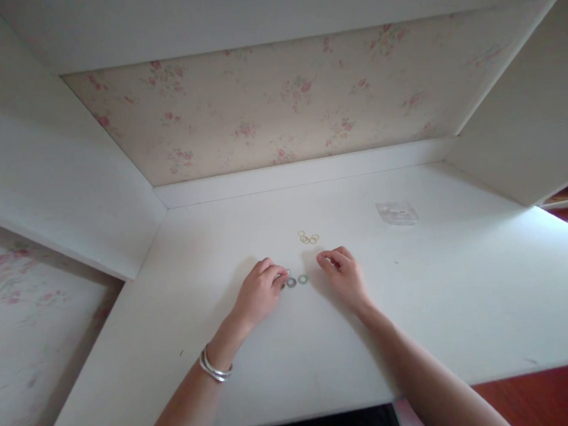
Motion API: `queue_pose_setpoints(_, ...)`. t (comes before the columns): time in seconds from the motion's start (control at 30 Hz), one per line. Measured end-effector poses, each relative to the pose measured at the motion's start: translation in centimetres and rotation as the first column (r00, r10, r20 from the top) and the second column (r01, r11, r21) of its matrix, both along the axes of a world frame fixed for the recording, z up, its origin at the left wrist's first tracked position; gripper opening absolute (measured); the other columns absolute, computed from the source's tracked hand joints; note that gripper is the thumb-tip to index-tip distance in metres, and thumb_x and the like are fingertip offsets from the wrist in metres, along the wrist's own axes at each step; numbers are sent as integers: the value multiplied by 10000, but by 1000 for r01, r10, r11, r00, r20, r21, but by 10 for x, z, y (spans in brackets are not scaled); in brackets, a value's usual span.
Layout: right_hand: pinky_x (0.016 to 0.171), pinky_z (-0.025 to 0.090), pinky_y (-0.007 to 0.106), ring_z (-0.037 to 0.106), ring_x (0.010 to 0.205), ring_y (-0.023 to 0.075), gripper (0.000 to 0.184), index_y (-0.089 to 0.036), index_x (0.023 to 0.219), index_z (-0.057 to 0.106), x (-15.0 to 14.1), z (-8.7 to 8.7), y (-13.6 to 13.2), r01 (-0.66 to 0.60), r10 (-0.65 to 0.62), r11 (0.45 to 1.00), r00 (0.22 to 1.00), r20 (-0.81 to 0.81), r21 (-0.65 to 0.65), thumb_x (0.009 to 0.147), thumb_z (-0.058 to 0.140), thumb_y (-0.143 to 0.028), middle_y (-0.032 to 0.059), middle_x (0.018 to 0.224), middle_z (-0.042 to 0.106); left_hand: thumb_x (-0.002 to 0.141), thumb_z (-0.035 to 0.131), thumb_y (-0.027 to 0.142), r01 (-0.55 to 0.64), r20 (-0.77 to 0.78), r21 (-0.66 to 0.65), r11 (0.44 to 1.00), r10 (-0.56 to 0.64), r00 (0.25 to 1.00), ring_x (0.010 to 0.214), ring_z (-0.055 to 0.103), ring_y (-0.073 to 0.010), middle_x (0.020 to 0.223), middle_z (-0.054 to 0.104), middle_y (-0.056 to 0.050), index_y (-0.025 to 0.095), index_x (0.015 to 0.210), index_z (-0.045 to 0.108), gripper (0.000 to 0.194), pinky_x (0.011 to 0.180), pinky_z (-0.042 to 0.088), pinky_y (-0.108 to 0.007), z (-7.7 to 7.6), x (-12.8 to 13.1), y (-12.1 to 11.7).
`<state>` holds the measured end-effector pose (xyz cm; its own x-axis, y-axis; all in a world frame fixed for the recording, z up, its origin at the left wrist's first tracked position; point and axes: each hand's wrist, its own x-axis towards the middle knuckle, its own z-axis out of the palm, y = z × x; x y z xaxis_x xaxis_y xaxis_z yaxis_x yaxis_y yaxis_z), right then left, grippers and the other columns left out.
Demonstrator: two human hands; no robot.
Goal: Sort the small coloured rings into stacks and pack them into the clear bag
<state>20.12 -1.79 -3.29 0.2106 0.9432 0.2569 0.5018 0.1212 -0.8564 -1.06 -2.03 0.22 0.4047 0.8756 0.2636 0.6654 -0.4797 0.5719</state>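
Note:
My left hand (261, 292) rests on the white desk (423, 307) with its fingers curled in; its fingertips touch a small ring at the left end of a short row of rings (296, 281). My right hand (340, 271) lies just right of that row, fingers curled and pinched together; what they hold, if anything, is too small to see. A cluster of small yellow rings (308, 238) lies a little farther back between the hands. A silver bracelet (213, 367) is on my left wrist.
A small clear plastic bag (397, 213) lies at the back right of the desk. White side panels (59, 174) and a floral back wall (274, 107) enclose the desk. A red floor (557, 394) shows beyond the front right edge.

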Motion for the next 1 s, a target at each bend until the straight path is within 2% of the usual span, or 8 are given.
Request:
queue_pose_setpoints(0.1,659,403,292,512,702,159,316,-220,840,695,0,-1,0,4,-4,1000,1000,4,-1,823,498,-466,31,795,560,905,468,238,24,-80,46,999,-20,997,863,545,-168,861,597,-51,195,887,661,198,806,436,-298,1,3,-10)
queue_pose_setpoints(0.3,678,403,293,517,719,160,292,-226,832,692,1,1,-1,14,-14,1000,1000,8,-10,824,505,-451,28,802,559,912,456,235,21,-199,109,994,1,980,812,536,-173,817,586,-53,200,877,671,221,783,426,-322,1,10,-13)
queue_pose_setpoints(0.73,671,406,289,515,719,158,276,-225,823,693,0,3,-1,5,-5,1000,1000,-2,-7,819,516,-436,25,784,549,908,467,247,24,-257,109,994,5,966,811,527,-179,784,583,-49,211,863,688,228,772,390,-336,-2,14,-14)
queue_pose_setpoints(0.87,669,408,288,514,709,157,285,-221,825,694,1,3,-1,1,-1,1000,1000,8,-5,823,509,-438,27,782,549,889,507,275,4,-206,98,995,16,978,807,536,-175,794,596,-39,222,853,684,188,772,394,-332,1,13,-13)
queue_pose_setpoints(1.0,684,413,280,524,722,153,298,-219,835,690,6,0,0,17,-17,1000,999,51,6,828,498,-447,24,799,554,879,512,305,-133,13,101,986,133,991,832,552,-165,844,614,-40,199,875,657,180,800,420,-305,7,-7,-4)
